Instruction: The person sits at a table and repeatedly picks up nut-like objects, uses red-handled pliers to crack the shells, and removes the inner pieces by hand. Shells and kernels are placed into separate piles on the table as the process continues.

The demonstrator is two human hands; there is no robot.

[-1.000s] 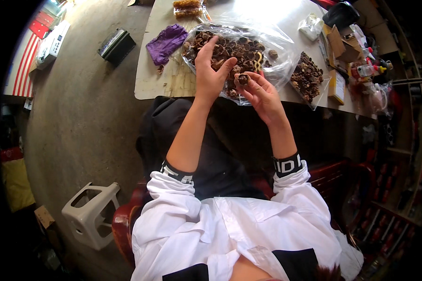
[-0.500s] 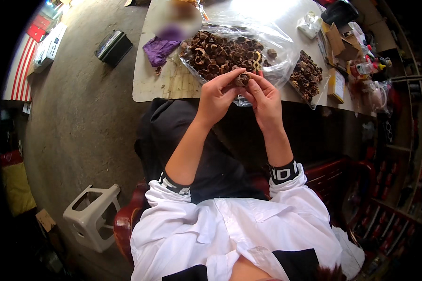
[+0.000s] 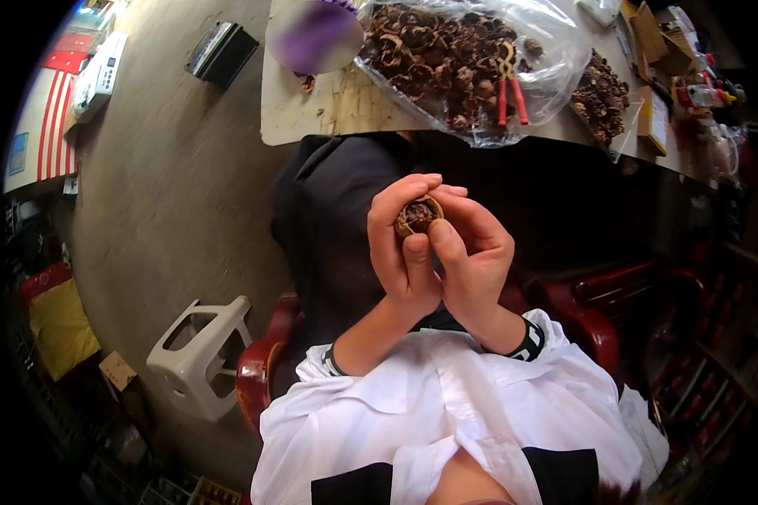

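Observation:
Above my lap, my left hand (image 3: 393, 252) and my right hand (image 3: 478, 252) are cupped around a cracked brown walnut (image 3: 418, 215). Its broken side faces up, showing the dark, ridged inside of the shell. Both thumbs press on the near edge of the nut, and the fingers curl round its far side. Beyond my hands, a clear plastic bag (image 3: 560, 42) on the table bears a heap of walnuts and broken shells (image 3: 429, 63). Red-handled pliers (image 3: 503, 101) with a yellowish head lie on that heap, touched by neither hand.
The white table (image 3: 312, 120) has its front edge beyond my knees. On its right are a pile of small brown pieces (image 3: 602, 97), boxes and bottles. Something purple (image 3: 318, 38) is partly blurred at its left. A beige plastic stool (image 3: 195, 353) and a black box (image 3: 221, 55) stand on the floor.
Both hands have come back from the table edge toward my chest with the walnut. The pliers, partly covered by my fingers before, now show fully. The view has shifted.

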